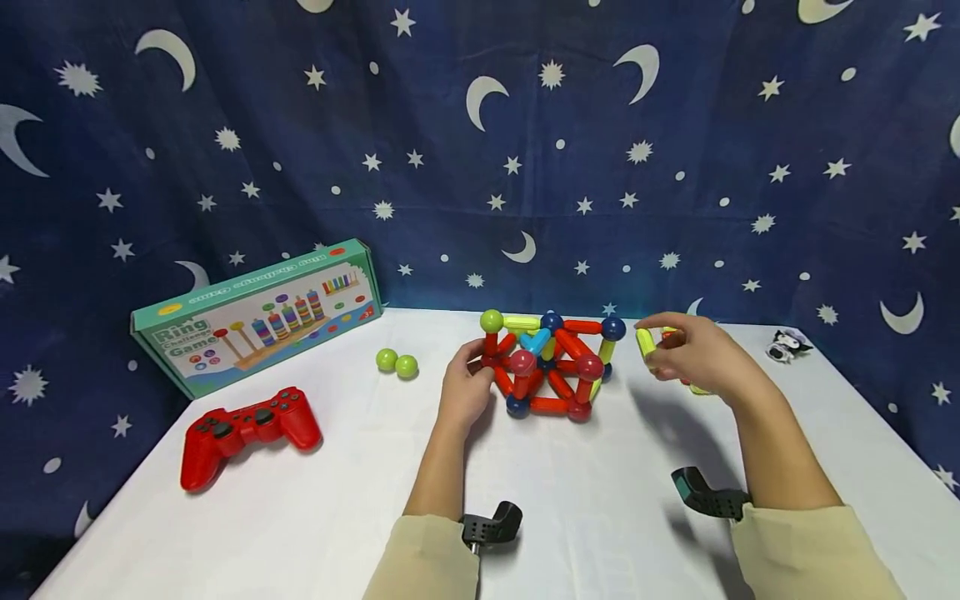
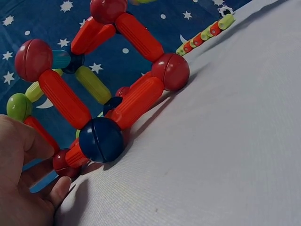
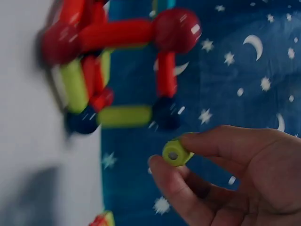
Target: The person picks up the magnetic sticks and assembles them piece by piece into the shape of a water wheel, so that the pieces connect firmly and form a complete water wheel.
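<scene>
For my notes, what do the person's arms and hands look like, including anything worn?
The left hand and right hand are bare. The left sleeve and right sleeve are plain pale beige. The left wrist camera and right wrist camera are black and bent, with small holes; the right one is partly green at its end.

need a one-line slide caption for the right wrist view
The right hand pinches a yellow-green rod near, but not touching, the ball-and-rod structure.

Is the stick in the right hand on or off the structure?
Off: the right hand pinches the yellow-green stick, and a gap separates it from the structure.
</scene>
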Motion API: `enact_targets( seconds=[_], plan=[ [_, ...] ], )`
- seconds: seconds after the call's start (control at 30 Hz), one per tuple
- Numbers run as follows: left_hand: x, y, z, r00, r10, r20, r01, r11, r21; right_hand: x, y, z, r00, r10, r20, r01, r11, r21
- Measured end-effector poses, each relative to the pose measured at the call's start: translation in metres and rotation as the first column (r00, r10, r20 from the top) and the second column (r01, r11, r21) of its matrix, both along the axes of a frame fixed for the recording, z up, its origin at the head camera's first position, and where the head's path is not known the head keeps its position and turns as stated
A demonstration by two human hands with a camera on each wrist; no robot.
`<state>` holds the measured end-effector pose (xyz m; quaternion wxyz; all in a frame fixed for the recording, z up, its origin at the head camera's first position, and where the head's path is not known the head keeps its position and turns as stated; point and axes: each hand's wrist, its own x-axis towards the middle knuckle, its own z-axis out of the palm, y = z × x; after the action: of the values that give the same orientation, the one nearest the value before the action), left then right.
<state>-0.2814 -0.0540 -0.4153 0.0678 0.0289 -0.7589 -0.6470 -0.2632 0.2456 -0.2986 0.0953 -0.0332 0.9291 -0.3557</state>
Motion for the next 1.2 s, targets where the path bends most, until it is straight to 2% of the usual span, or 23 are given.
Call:
enact_targets(
  seconds=[0.27, 0.43, 0.57, 0.73, 1.0, 1.2],
  plan=[
    [0.001, 0.006, -0.003, 1.000, -0.005, 0.008, 0.005, 1.000, -0.019, -0.005, -0.047, 0.030, 0.990, 0.002, -0.142, -0.001, 1.000, 0.010],
    [0.000, 0.007, -0.002, 1.000, -0.007, 0.000, 0.007, 1.000, -0.011, -0.011, -0.086, 0.042, 0.986, 0.073, -0.151, -0.073, 0.997, 0.002],
    [-0.001, 0.008, -0.003, 1.000, -0.009, 0.005, 0.009, 1.000, -0.014, -0.018, -0.114, 0.041, 0.979, 0.134, -0.155, -0.136, 0.991, -0.001],
    [-0.001, 0.007, -0.003, 1.000, -0.005, 0.006, 0.005, 1.000, -0.018, -0.025, -0.142, 0.031, 0.966, 0.182, -0.186, -0.171, 0.983, 0.071],
    [0.000, 0.005, -0.001, 1.000, -0.016, 0.001, 0.016, 1.000, -0.022, -0.027, -0.161, 0.020, 0.961, 0.243, -0.132, -0.214, 0.955, 0.205],
    [0.000, 0.001, -0.001, 0.999, -0.008, -0.035, 0.006, 0.999, -0.034, -0.030, -0.169, 0.018, 0.974, 0.199, -0.106, -0.161, 0.943, 0.290]
  ],
)
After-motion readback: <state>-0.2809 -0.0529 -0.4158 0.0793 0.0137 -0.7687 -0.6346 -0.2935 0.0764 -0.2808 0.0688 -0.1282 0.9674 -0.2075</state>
